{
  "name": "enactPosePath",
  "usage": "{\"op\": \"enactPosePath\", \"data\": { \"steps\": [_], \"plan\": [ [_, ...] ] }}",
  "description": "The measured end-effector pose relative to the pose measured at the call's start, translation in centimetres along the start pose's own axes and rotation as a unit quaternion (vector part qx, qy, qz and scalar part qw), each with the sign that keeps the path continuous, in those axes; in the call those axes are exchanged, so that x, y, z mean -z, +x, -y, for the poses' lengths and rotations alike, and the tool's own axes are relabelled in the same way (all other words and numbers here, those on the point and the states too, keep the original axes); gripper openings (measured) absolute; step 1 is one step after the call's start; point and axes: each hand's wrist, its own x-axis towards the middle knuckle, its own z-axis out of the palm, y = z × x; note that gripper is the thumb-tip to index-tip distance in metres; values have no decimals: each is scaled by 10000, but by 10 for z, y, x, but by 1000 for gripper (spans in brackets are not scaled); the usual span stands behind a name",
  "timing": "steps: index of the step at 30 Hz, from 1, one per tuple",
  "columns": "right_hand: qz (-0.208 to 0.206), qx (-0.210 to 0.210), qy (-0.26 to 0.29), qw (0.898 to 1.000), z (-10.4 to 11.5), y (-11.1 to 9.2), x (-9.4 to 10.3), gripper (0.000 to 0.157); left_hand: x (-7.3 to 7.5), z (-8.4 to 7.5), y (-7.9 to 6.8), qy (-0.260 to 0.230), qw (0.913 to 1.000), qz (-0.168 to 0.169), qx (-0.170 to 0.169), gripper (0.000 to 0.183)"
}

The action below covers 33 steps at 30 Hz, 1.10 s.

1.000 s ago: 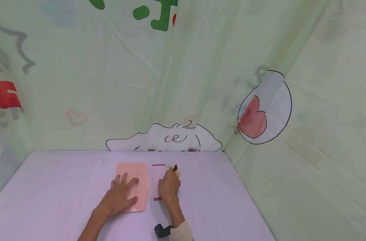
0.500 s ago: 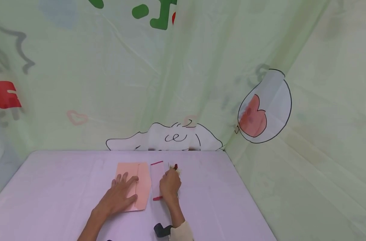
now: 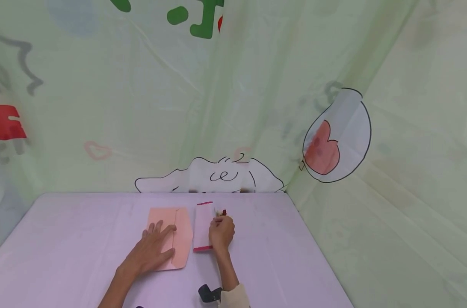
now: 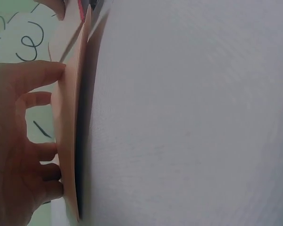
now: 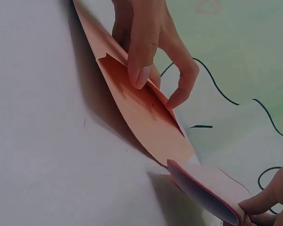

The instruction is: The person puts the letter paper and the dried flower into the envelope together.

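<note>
Card [image 3: 202,226] farther up lilac table [image 3: 279,252], green curtain [image 3: 141,107] behind

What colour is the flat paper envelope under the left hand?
The flat paper envelope is peach-pink, clearest in the head view.

Envelope [image 3: 182,241] left of card [image 3: 202,226]

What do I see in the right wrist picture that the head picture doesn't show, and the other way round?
Only the right wrist view shows the peach envelope gaping open. Only the head view shows the cream sleeve, the black device near it and the red heart drawing. Both show the left hand touching the envelope, the right hand at the pale card with red edges, and the patterned backdrop.
</note>
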Motion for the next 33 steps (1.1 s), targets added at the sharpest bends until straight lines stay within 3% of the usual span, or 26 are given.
{"op": "enactPosePath", "data": {
  "steps": [7,13,26,33],
  "plan": [
    [609,-373,586,9957,6,-8,-2,5,0,2,-3,-97,9999,41,-21,57],
    [963,-550,276,9935,9,-21,-8,4,0,3,-2,-144,9998,152,56,59],
    [818,-238,27,9964,7,-25,-20,6,1,3,0,-119,9993,266,235,61],
    [903,-306,93,9954,11,-27,-22,7,2,3,2,-144,9987,373,302,62]
  ]
}}
